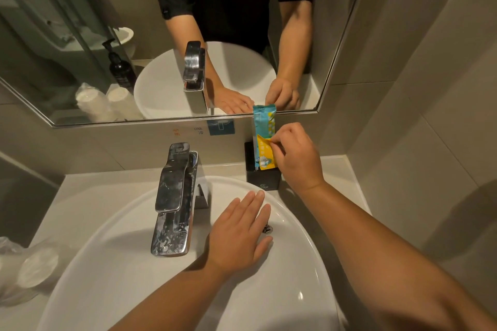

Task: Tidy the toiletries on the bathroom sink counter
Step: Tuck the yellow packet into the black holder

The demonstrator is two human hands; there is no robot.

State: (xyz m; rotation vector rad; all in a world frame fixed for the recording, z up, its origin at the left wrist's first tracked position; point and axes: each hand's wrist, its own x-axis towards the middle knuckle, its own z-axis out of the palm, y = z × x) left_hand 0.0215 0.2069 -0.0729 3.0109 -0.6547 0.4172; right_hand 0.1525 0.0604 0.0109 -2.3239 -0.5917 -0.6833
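Yellow packet (265, 152) beside blue packet (264, 122) in black holder (263, 180), faucet (174, 196) nearby

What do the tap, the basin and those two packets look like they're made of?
Tap: chromed metal, mirror-bright though water-spotted. Basin: probably glazed ceramic, white and glossy with highlights. Packets, blue and yellow: thin printed plastic film, judging by the crimped top edge.

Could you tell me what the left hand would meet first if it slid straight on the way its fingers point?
Probably the black holder on the counter behind the basin rim: the left hand lies flat with fingers aimed up and right toward it. Depth is unclear.
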